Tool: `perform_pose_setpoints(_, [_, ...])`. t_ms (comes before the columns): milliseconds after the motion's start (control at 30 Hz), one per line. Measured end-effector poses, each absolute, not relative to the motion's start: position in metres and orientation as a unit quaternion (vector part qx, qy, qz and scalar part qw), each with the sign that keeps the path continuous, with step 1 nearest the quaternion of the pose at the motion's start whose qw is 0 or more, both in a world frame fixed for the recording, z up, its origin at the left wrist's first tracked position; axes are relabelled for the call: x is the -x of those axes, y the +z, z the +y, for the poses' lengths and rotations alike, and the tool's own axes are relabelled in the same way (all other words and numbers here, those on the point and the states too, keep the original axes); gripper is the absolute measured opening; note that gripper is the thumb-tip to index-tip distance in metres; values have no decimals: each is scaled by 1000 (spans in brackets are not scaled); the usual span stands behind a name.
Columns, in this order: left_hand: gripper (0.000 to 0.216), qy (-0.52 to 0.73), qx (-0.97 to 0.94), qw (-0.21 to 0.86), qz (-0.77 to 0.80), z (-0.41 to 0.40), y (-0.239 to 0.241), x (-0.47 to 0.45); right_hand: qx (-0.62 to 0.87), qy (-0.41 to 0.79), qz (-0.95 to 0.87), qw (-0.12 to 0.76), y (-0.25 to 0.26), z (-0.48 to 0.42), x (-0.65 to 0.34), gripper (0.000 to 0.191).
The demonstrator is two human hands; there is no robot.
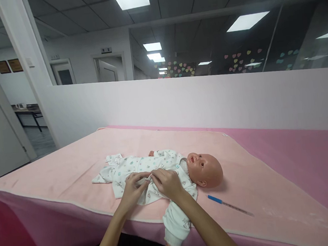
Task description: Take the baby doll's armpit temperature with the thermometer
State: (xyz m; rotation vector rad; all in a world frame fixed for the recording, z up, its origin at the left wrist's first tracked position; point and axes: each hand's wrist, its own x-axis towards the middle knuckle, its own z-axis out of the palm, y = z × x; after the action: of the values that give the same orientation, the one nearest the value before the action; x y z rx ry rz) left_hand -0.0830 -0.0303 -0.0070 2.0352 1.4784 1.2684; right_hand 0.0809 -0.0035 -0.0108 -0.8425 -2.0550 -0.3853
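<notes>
A baby doll (207, 169) lies on its back across the table, its bald head to the right. It wears a white printed baby gown (159, 161) with small coloured figures. At the gown's near side, around the waist, my left hand (134, 185) pinches a fold of the cloth. Close against it, my right hand (166, 181) also has its fingers closed on the gown's edge. What lies between the fingertips is mostly hidden. One doll arm in a white sleeve (176, 224) hangs over the table's near edge, below my right forearm.
A pink pad (77, 162) covers the table, over a darker pink cloth (293, 145). To the right of the doll lies a pen with a blue cap (214, 199). Behind the table stands a white half wall (179, 102) with glass above.
</notes>
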Motion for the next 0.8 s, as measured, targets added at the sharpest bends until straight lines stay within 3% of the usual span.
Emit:
perform_pose_setpoints(333, [28, 488, -697, 204, 484, -23, -13, 84, 329, -162, -827, 427, -12, -4, -82, 20])
perform_pose_setpoints(800, [29, 471, -690, 169, 523, -29, -9, 78, 327, -147, -827, 432, -14, -4, -82, 16])
